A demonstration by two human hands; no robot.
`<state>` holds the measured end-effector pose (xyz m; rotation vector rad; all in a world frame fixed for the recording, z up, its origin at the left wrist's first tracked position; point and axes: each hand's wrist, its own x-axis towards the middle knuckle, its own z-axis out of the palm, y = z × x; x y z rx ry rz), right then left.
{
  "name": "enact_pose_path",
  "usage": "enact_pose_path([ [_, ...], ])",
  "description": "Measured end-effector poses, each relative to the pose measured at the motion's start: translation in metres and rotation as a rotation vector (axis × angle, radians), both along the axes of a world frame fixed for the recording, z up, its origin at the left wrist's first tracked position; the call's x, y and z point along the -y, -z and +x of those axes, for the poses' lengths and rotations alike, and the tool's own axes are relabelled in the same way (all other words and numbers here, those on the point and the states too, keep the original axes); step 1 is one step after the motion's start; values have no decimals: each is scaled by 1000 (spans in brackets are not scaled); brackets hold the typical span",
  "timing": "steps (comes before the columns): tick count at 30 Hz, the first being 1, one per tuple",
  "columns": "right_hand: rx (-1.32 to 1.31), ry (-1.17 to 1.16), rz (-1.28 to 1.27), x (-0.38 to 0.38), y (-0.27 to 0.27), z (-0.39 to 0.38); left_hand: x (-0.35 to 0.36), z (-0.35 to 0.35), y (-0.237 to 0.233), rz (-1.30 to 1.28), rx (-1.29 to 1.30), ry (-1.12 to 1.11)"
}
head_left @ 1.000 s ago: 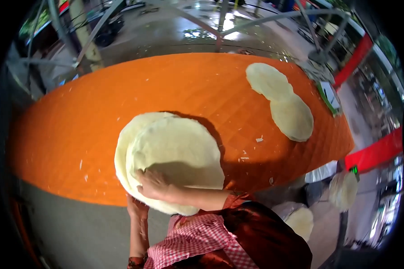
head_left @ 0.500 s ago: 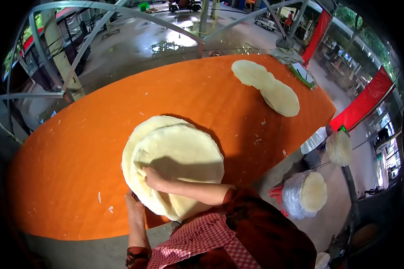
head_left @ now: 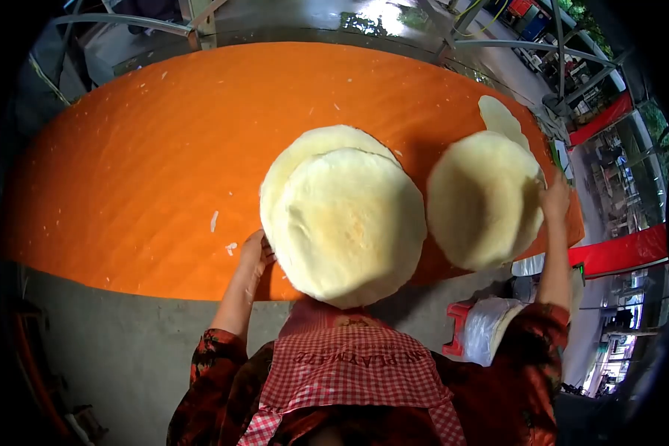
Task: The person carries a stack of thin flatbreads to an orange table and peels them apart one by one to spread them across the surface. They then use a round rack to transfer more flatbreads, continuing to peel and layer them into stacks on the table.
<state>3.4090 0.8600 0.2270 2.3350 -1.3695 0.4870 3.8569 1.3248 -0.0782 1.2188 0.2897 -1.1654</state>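
Observation:
A stack of pale round flat sheets (head_left: 346, 223) is held up over the near edge of the orange mat (head_left: 141, 163). My left hand (head_left: 254, 250) grips the stack's left rim from below. To the right, my right hand (head_left: 554, 198) is raised and pinches the right edge of a single round sheet (head_left: 483, 199). That sheet hangs over the mat's right end, apart from the stack. Behind it, another round sheet (head_left: 501, 117) lies flat on the mat, partly hidden.
A grey concrete strip (head_left: 126, 334) runs along the mat's near side. A red stool with a plastic-wrapped pile of sheets (head_left: 486, 327) stands low at the right. Metal frame bars (head_left: 498, 44) and wet ground lie beyond the mat. Red panels (head_left: 617, 249) are at the far right.
My right hand left the top of the stack and swung out to the right, now holding a single sheet. The stack stays in my left hand. The view has shifted.

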Motion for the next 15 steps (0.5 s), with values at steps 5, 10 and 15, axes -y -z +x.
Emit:
enact_pose_path([
  [5,558,17,928,-153,204,-16,1,-4,-8,2,32,-2],
  [10,1749,13,2123,-307,235,57,8,-10,-15,25,27,-30],
  [15,2097,-184,2044,-331,274,66,12,-7,-41,107,128,-11],
])
